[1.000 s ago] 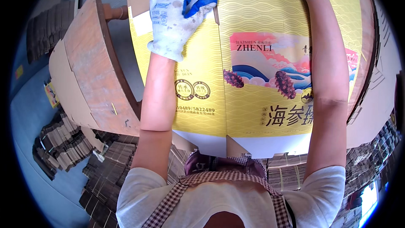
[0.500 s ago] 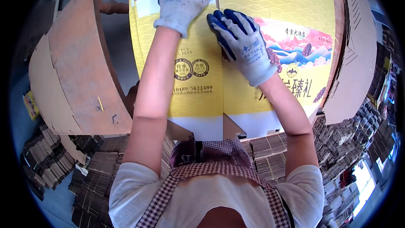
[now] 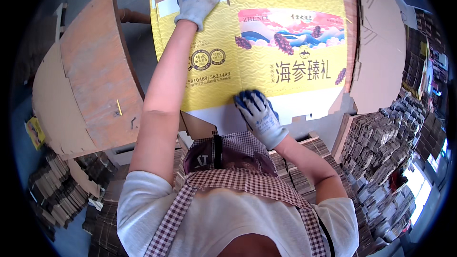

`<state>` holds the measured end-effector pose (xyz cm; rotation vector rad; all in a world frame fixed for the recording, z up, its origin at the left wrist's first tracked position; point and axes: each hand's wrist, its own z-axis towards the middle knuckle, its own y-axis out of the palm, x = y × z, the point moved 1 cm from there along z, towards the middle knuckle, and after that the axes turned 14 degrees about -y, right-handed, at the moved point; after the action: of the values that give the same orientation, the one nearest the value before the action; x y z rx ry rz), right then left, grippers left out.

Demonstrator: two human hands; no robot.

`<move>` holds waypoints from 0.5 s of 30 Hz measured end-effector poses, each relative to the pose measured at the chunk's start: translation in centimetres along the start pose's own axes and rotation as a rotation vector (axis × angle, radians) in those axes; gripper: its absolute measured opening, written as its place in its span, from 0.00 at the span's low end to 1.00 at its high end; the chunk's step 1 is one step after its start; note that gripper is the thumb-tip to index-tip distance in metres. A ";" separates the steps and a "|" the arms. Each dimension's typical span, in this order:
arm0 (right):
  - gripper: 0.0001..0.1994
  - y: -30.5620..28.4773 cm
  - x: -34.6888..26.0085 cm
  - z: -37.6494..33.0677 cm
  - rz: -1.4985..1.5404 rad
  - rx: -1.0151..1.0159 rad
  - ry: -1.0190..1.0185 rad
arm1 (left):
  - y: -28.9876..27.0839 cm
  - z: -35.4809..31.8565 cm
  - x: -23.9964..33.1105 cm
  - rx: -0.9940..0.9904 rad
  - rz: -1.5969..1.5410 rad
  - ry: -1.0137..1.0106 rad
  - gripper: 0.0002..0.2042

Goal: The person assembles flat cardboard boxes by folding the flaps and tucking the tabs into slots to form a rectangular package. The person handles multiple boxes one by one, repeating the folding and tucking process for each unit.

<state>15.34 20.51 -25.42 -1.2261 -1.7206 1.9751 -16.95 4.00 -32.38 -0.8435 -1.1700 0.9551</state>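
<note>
A yellow printed cardboard box blank [image 3: 209, 88] lies flat in front of me, with a pink-and-blue picture on its right panel and white flaps along the near edge. Both hands wear white knit gloves with blue coated fingers. My left hand [image 3: 199, 0] rests at the blank's far left, over a brown cardboard part and a white strip, its thumb out to the right; its fingertips are partly hidden. At the near edge, my right hand [image 3: 259, 116] lies over the white flap [image 3: 297, 107], fingers extended and holding nothing.
A worn wooden board [image 3: 97, 66] with cardboard beside it stands at the left. Brown cardboard sheets [image 3: 381, 43] are at the right. Bundled cardboard stacks [image 3: 376, 147] stand on the floor at both sides, and more bundles [image 3: 309, 154] lie under the near edge.
My right hand has slid from the middle of the blank toward me, to its near edge. The blank has shifted left in view. My left hand stays at the far left.
</note>
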 end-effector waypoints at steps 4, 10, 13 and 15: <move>0.25 -3.6 1.5 -5.7 0.163 0.146 0.158 | -2.8 -0.2 -1.1 0.098 -0.275 -0.023 0.28; 0.37 -3.5 14.2 -18.2 -0.257 0.349 1.067 | -8.8 -12.5 -5.1 0.023 -0.203 -0.597 0.37; 0.41 -1.9 16.5 -19.1 -0.079 0.406 1.178 | -9.0 -19.5 -6.2 -0.204 -0.320 -0.809 0.42; 0.41 -3.3 14.9 -16.8 -0.144 0.335 1.229 | -8.4 -21.1 -6.2 -0.213 -0.243 -0.800 0.45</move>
<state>17.14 42.98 -27.88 -1.5782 -0.7676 0.9133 4.42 -5.90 -30.97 -0.4562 -2.0381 1.0017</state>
